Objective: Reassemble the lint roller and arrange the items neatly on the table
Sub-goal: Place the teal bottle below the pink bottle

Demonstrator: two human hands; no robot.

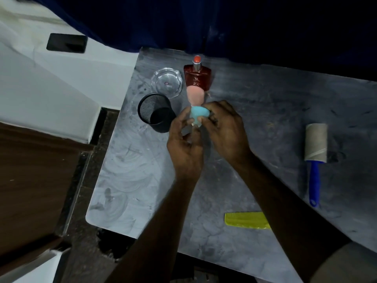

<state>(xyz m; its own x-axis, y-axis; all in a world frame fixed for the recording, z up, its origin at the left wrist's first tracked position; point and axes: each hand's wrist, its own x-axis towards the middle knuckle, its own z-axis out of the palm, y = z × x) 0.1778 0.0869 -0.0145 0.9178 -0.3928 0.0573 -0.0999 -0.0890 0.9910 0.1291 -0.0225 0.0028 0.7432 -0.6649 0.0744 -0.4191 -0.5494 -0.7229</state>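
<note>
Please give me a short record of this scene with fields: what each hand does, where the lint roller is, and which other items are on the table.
left hand: holds the blue sponge from the left
right hand: pinches the same sponge from the right
pink sponge: just behind the blue one; contact unclear
lint roller: lying at the table's right side, blue handle toward the person, untouched
other items: yellow comb, black mesh cup, glass dish, red bottle
table: grey, marbled
</note>
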